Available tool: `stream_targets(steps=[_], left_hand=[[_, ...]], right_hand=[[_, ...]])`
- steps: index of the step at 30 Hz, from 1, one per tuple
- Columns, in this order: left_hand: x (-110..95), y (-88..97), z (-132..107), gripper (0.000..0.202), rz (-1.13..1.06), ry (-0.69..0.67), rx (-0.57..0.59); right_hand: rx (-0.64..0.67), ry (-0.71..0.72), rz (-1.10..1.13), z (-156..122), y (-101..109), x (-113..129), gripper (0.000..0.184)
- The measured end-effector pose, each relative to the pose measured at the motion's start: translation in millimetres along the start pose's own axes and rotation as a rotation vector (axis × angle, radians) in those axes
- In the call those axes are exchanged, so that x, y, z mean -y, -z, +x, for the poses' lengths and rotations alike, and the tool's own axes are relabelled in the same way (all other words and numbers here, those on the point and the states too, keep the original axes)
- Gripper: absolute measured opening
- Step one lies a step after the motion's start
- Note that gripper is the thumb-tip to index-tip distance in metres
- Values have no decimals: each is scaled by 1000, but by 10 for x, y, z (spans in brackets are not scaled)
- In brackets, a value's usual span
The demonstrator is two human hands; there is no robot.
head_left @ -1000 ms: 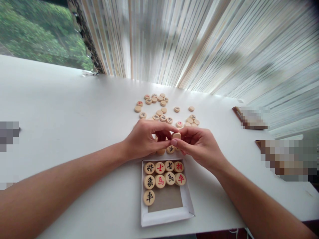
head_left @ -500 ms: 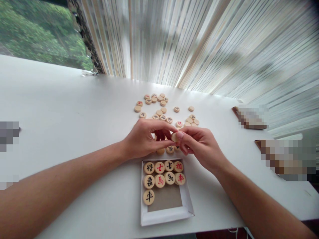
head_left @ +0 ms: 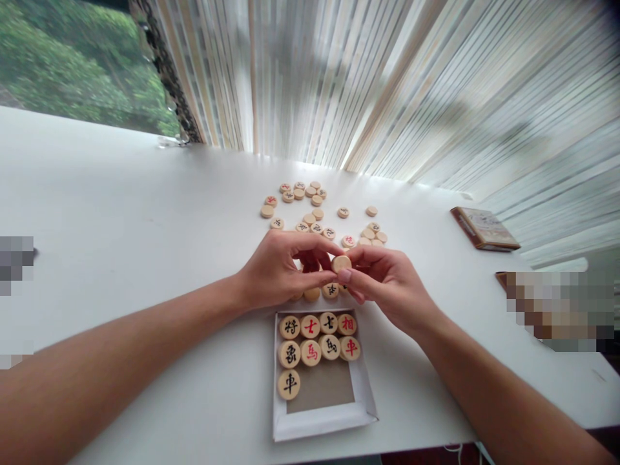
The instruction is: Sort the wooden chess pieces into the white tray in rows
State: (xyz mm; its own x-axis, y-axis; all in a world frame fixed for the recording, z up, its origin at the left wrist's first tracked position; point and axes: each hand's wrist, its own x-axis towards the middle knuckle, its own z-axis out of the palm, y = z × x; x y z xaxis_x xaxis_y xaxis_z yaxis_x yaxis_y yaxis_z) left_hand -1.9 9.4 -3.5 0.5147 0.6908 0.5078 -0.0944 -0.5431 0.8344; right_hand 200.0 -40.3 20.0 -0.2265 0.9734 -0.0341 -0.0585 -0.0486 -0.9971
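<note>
Between the fingertips of my left hand (head_left: 285,268) and my right hand (head_left: 380,271) is a round wooden Chinese chess piece (head_left: 341,263), its blank side toward me. Both hands are closed in a pinch on it, above the table. Just below them stands a white open box (head_left: 324,423) with two rows of pieces and a single black-marked piece (head_left: 289,384) starting a third row at the left. The grey bottom of the box shows beside that piece. More pieces, such as one with a black character (head_left: 330,290), lie partly hidden under my hands.
Loose chess pieces, some blank side up, are scattered beyond my hands, among them a red-marked piece (head_left: 348,241) and a lone blank one (head_left: 371,211). A flat brown box (head_left: 484,229) lies at the right of the white table (head_left: 145,213). Striped curtains (head_left: 310,84) hang behind.
The held piece has turned, so more of its blank face shows. My right thumb has slid down to its lower edge. Pieces in the box have stayed put.
</note>
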Motion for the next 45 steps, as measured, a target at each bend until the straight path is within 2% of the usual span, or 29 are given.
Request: stream_targets(steps=[7,20,31,38,45], left_hand=[[-26,-10,1,22,95,-30,0],[-39,-8,14,22,71,-29,2],[-60,-16,1,24,54,2,-7],[-57,-14,23,12,47,13,-45],[-42,-1,31,8,114,-59,-66]], right_hand=[[-26,-8,-52,-13,-23,-19,34],[-9,28,-65,-23,5,-9,28],[-34,128,-88,-6,75,-74,19],[-62,177,-190,-9,104,-123,15],[-55,165,-210,-5,106,-119,23]])
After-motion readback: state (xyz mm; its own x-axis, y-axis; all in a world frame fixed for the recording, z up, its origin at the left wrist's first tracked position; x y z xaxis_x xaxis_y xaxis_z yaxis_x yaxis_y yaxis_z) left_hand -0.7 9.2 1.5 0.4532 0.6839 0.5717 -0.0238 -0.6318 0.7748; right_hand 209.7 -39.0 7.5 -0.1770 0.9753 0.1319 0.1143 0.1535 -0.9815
